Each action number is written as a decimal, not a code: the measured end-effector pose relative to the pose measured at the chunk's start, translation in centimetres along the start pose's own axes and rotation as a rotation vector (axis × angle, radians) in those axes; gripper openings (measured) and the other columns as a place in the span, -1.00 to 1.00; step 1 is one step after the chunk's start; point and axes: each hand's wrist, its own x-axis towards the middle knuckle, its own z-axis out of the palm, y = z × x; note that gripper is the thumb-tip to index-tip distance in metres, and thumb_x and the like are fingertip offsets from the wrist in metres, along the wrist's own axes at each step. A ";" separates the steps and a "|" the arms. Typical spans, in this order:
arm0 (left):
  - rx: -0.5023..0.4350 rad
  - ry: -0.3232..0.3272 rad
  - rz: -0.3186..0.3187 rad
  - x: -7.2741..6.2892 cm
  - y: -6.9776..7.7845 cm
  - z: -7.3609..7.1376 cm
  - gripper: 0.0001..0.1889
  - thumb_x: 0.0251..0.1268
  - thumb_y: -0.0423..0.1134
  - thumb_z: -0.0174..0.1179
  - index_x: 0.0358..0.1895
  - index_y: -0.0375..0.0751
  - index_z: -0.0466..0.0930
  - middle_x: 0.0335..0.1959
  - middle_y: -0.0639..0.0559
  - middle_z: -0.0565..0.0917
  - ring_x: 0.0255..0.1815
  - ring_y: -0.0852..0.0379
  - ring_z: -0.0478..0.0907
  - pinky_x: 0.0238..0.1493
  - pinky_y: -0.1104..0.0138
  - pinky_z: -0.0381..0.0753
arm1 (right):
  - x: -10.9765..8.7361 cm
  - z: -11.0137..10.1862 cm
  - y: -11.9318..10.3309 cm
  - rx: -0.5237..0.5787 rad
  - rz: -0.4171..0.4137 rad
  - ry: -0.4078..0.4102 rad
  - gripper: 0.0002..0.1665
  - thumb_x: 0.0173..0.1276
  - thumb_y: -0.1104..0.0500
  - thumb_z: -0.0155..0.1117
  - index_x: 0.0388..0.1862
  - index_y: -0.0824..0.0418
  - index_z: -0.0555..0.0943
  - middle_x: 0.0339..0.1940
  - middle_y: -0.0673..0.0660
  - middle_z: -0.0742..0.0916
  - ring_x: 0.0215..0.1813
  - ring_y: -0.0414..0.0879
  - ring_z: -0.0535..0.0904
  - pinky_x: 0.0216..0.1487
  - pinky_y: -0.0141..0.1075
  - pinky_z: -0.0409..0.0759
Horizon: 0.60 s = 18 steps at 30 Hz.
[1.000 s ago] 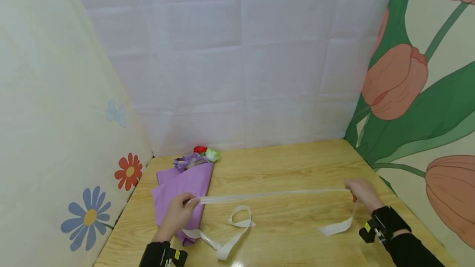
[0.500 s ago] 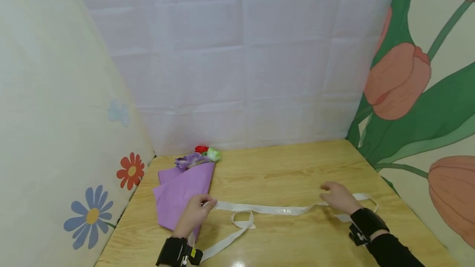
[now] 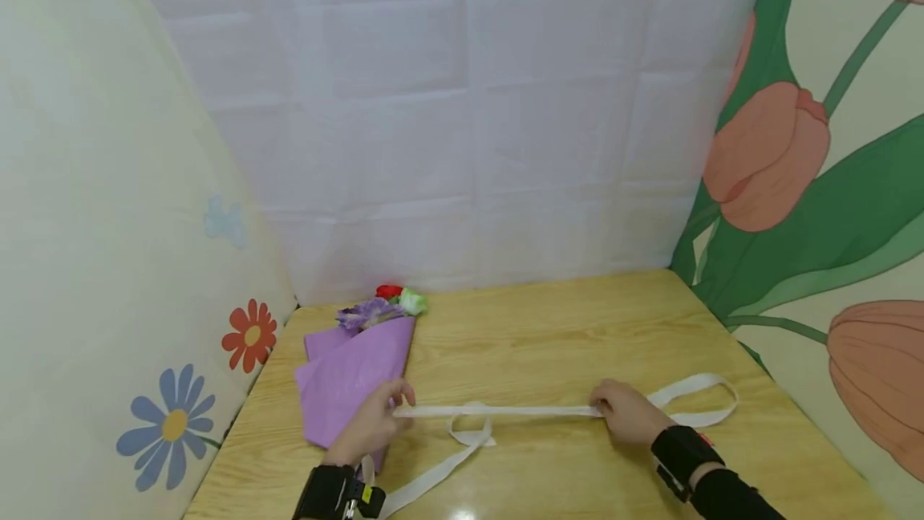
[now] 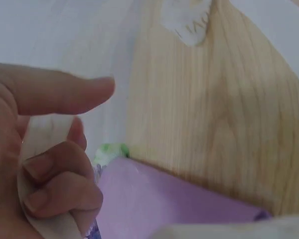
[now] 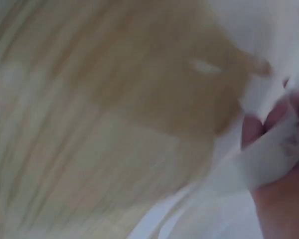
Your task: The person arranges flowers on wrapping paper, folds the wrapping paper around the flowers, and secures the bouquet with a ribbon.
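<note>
Two hands hold one white ribbon above the table, drawn straight between them. The left hand has two fingers curled over the ribbon against the palm, as the left wrist view shows, with one digit stretched out above them. The right hand pinches the ribbon at the other end of the straight stretch. Two further stretches lie slack on the table: one runs from below the left wrist to one small loop, the other makes one wide bend beside the right wrist. Printed letters show on the ribbon in the left wrist view.

One bouquet lies just beyond the left hand, in purple paper, with three flower heads at its far end: one red, one pale green, one purple. Two black straps, one per wrist, carry cameras. Two flowers are painted on the left wall; a white cloth hangs behind the table.
</note>
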 end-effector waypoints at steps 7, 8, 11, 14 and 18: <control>-0.199 0.035 -0.145 -0.4 -1.2 -1.2 -0.81 0.44 -0.27 0.22 -0.22 -0.38 0.66 -0.35 -0.01 0.61 -0.44 0.22 0.42 -0.35 0.38 0.41 | -1.6 -3.0 1.5 0.379 0.061 -0.138 -0.43 0.47 0.14 0.29 0.36 0.37 0.47 -0.01 0.25 0.50 -0.03 0.08 0.35 -0.18 -0.13 0.34; -0.241 0.056 -0.184 -0.4 -1.3 -1.3 -0.77 0.47 -0.27 0.18 -0.24 -0.43 0.64 -0.40 0.00 0.59 -0.48 0.24 0.39 -0.39 0.40 0.38 | -1.7 -3.1 1.5 0.392 0.039 -0.148 -0.42 0.46 0.12 0.32 0.36 0.35 0.48 0.03 0.24 0.48 0.01 0.07 0.34 -0.16 -0.14 0.33; -0.338 0.144 -0.300 -0.2 -1.6 -1.3 -0.73 0.46 -0.31 0.10 -0.36 -0.49 0.58 -0.56 0.03 0.47 -0.60 0.21 0.25 -0.52 0.40 0.24 | -2.0 -3.3 1.3 0.426 -0.017 -0.150 -0.60 0.51 0.13 0.27 0.19 0.32 0.62 0.01 0.24 0.54 0.01 0.04 0.41 -0.13 -0.17 0.41; -0.267 0.182 -0.325 -0.2 -1.9 -1.5 -0.76 0.39 -0.32 0.13 -0.43 -0.43 0.58 -0.60 0.08 0.40 -0.56 0.19 0.26 -0.47 0.37 0.26 | -2.1 -3.8 1.3 0.466 -0.006 -0.119 -0.69 0.61 0.16 0.10 -0.05 0.35 0.70 -0.14 0.16 0.67 -0.18 -0.13 0.52 -0.19 -0.27 0.49; -0.113 0.105 -0.245 -1.0 -2.2 -2.7 -0.80 0.36 -0.28 0.23 -0.39 -0.36 0.65 -0.55 0.11 0.41 -0.45 0.17 0.33 -0.35 0.33 0.30 | -2.6 -5.1 2.1 0.458 0.168 0.003 -0.56 0.66 0.19 -0.03 -0.37 0.41 0.60 -0.46 0.08 0.59 -0.46 -0.19 0.38 -0.36 -0.33 0.34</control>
